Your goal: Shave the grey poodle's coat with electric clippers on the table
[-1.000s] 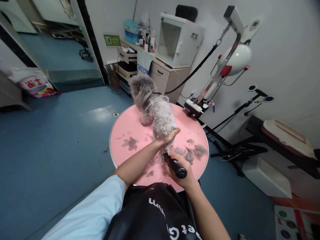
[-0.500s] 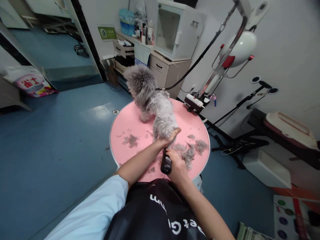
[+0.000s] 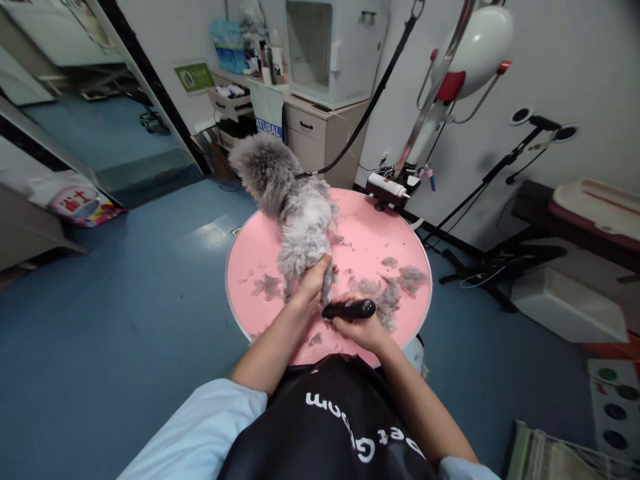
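A grey curly-haired dog (image 3: 304,212) stands on the round pink grooming table (image 3: 370,220), its rear towards me and its head turned to the left. My left hand (image 3: 313,283) is closed around the top of one hind leg (image 3: 327,285), thumb uppermost. In my right hand (image 3: 364,331) is a black hair clipper (image 3: 355,309), held crosswise with its front end against the lower part of that leg. The blade itself is hard to make out. Tufts of cut hair (image 3: 390,303) lie to the right of my hands.
A black leash (image 3: 357,127) runs from the dog's neck up to the metal arm. A white bottle (image 3: 389,185) lies in a holder at the table's far edge. Behind stand a drawer cabinet (image 3: 307,130) and a white glass-fronted box (image 3: 340,57). More hair (image 3: 267,287) lies on the left.
The clipper has swung from pointing away from me to lying crosswise, its rear end now to the right. My left hand has moved from the dog's rump down around the hind leg. The view has shifted.
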`<action>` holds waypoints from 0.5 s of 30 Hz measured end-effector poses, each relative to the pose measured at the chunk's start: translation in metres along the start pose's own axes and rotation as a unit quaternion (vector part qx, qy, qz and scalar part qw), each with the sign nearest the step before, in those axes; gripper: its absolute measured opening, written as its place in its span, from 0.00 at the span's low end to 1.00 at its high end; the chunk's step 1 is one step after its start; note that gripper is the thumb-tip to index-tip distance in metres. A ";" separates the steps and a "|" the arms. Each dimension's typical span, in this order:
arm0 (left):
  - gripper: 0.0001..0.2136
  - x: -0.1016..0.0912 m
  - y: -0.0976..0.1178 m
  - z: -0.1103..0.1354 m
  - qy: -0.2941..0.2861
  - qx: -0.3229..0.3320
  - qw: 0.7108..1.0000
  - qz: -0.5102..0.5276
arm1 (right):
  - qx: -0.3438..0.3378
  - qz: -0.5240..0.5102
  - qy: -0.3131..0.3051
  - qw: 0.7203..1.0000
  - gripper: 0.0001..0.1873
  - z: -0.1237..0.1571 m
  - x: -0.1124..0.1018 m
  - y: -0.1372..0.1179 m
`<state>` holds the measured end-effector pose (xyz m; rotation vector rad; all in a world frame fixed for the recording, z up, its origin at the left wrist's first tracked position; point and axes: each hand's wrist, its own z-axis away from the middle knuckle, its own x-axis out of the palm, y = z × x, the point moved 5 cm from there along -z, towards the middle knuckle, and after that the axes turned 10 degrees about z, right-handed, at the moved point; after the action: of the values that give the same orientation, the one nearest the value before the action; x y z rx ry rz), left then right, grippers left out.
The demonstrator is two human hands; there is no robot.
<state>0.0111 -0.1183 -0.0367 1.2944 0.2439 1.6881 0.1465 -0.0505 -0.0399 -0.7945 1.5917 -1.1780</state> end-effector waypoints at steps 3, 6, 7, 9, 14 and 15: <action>0.15 -0.009 0.008 0.003 -0.003 0.019 1.000 0.013 | -0.013 -0.039 0.008 0.999 0.16 0.004 -0.003 0.006; 0.17 -0.020 0.009 0.004 0.002 0.039 0.999 0.014 | -0.054 -0.098 0.077 0.991 0.16 -0.005 -0.010 0.000; 0.18 -0.023 0.009 0.005 0.007 0.045 0.999 0.012 | -0.056 -0.104 0.067 0.991 0.16 -0.010 -0.008 -0.002; 0.20 -0.031 0.014 0.006 0.020 0.060 0.998 0.011 | -0.035 -0.097 0.013 0.995 0.16 -0.020 0.001 -0.001; 0.27 -0.045 0.036 0.007 0.041 0.103 0.994 -0.004 | 0.043 -0.170 0.003 0.985 0.21 -0.034 0.008 0.014; 0.28 -0.047 0.040 0.006 0.046 0.108 0.993 -0.004 | 0.040 -0.200 0.036 0.978 0.20 -0.038 0.005 0.014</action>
<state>-0.0066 -0.1773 -0.0383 1.3722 0.4982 1.7526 0.1094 -0.0384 -0.0524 -1.0619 1.4709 -1.5621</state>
